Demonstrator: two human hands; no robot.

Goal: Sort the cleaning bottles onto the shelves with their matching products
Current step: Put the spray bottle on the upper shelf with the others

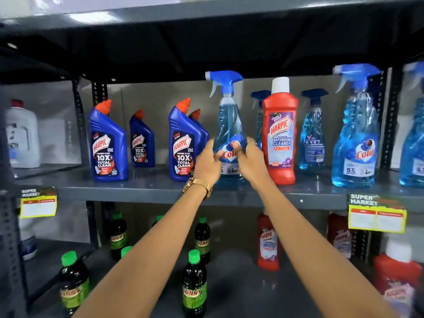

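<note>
Both hands close around the lower body of a blue Colin spray bottle (228,134) standing on the middle shelf (142,191), left hand (207,162) and right hand (249,159) on opposite sides. Nearly full, it likely feels heavy; smooth plastic may slip, so the narrow neck under the trigger offers a surer hold.

Blue bottles (107,143): "HARPIC", "POWER PLUS", "10X TOTAL CLEAN". Red bottle (280,138): "HARPIC BATHROOM CLEANER", "10X". Spray bottle (228,134) between the hands: "Col", rest covered. Right spray bottle (356,138): "Colin", "5X". Green-capped bottles (194,288), lower shelf: "SUNNY". Lower red bottle (267,244): "HARPIC". Shelf tags (376,216): "SUPER MARKET"; price fields unreadable.
</note>
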